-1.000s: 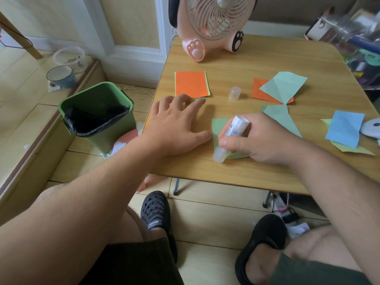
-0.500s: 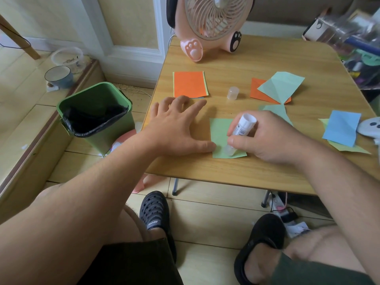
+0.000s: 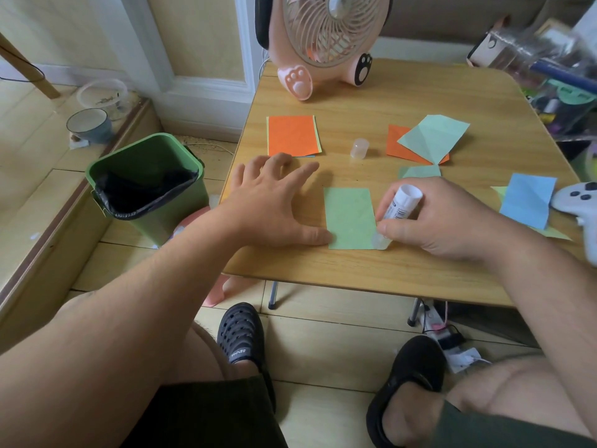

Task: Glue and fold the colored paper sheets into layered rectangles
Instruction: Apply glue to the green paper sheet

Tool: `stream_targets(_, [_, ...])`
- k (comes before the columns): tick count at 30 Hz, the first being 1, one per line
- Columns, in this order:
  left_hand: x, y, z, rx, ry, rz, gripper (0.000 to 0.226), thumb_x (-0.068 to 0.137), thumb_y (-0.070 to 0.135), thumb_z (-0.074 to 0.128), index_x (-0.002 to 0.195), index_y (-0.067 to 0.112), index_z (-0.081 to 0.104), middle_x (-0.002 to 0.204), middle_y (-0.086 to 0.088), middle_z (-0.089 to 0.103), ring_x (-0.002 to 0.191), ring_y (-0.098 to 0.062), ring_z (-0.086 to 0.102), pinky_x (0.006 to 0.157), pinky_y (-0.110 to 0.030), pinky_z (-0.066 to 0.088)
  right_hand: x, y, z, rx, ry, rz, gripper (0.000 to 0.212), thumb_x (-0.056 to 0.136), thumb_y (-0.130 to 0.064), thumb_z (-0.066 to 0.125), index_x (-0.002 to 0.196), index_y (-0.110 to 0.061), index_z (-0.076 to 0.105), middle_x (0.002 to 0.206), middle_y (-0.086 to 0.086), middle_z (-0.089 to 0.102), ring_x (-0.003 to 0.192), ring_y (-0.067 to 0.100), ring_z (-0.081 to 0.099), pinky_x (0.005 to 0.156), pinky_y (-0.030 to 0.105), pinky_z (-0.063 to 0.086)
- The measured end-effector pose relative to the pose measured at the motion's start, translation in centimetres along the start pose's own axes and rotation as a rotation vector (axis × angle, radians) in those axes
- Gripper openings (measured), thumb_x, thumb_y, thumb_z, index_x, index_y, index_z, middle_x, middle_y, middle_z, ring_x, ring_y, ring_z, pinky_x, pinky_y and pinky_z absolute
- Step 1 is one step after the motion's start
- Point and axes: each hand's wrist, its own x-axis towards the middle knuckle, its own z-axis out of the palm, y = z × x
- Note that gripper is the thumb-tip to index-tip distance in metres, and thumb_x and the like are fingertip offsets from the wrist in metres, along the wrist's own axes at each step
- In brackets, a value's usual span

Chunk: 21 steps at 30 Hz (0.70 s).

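Observation:
A green paper rectangle lies flat near the front edge of the wooden table. My left hand lies spread on the table beside it, the thumb tip pressing the paper's lower left corner. My right hand grips a white glue stick, its tip down on the paper's lower right corner. The glue cap stands behind. An orange layered rectangle lies at back left. An orange sheet under a pale green sheet lies at back right, a blue sheet at far right.
A pink fan stands at the table's back edge. A green bin with a black liner sits on the floor to the left. A white game controller lies at the right edge. Cluttered boxes stand at back right.
My right hand has slid the glue stick rightward across the green paper to its lower right corner, uncovering the sheet. My left hand stayed spread, thumb on the paper.

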Motion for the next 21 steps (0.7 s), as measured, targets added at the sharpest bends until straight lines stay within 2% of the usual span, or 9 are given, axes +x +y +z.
stream_targets(4, [0.0,0.0,-0.1,0.000,-0.001,0.002,0.122,0.050,0.104,0.041,0.156,0.057,0.005,0.168,0.005,0.010,0.155,-0.032,0.002,0.125,-0.056,0.003,0.3,0.2,-0.2,0.021,0.077,-0.026,0.013,0.084,-0.018,0.077,0.079,-0.028,0.069,0.081,-0.011,0.071,0.076,0.007,0.062,0.072,0.034,0.048])
stream_targets(7, [0.0,0.1,-0.1,0.003,0.000,0.004,0.121,0.050,0.103,0.041,0.156,0.056,0.005,0.167,0.005,0.011,0.154,-0.032,0.002,0.124,-0.055,0.003,0.4,-0.4,0.4,0.123,0.130,-0.083,0.008,0.081,-0.024,0.076,0.077,-0.024,0.069,0.078,-0.008,0.071,0.077,0.011,0.062,0.072,0.033,0.047])
stream_targets(9, [0.0,0.1,0.0,0.004,0.005,0.001,0.122,0.050,0.103,0.041,0.156,0.056,0.005,0.167,0.005,0.011,0.154,-0.032,0.002,0.124,-0.054,0.003,0.4,-0.9,1.1,0.137,0.105,-0.113,0.009,0.080,-0.030,0.076,0.080,-0.024,0.069,0.080,-0.005,0.073,0.080,0.017,0.065,0.074,0.035,0.051])
stream_targets(12, [0.0,0.0,0.0,0.009,0.008,-0.001,0.123,0.048,0.104,0.038,0.156,0.056,0.005,0.167,0.005,0.011,0.154,-0.032,0.003,0.124,-0.054,0.004,0.5,-1.4,2.1,0.117,0.044,-0.103,0.009,0.084,-0.026,0.080,0.083,-0.024,0.071,0.082,-0.003,0.073,0.078,0.017,0.064,0.070,0.030,0.050])
stream_targets(16, [-0.1,0.0,0.0,0.011,0.007,0.001,0.122,0.050,0.104,0.039,0.157,0.056,0.005,0.167,0.005,0.011,0.154,-0.031,0.003,0.124,-0.054,0.005,0.6,-1.5,2.5,0.059,-0.009,-0.067,0.010,0.083,-0.028,0.079,0.082,-0.029,0.070,0.078,-0.011,0.071,0.069,0.005,0.060,0.063,0.020,0.046])
stream_targets(21, [-0.2,0.1,-0.1,0.012,-0.004,0.000,0.120,0.053,0.102,0.043,0.157,0.056,0.005,0.168,0.005,0.010,0.155,-0.031,0.001,0.124,-0.054,0.003,0.2,-1.3,1.3,-0.010,-0.020,-0.003,0.007,0.083,-0.026,0.077,0.081,-0.028,0.070,0.080,-0.012,0.071,0.073,0.009,0.062,0.065,0.026,0.047])
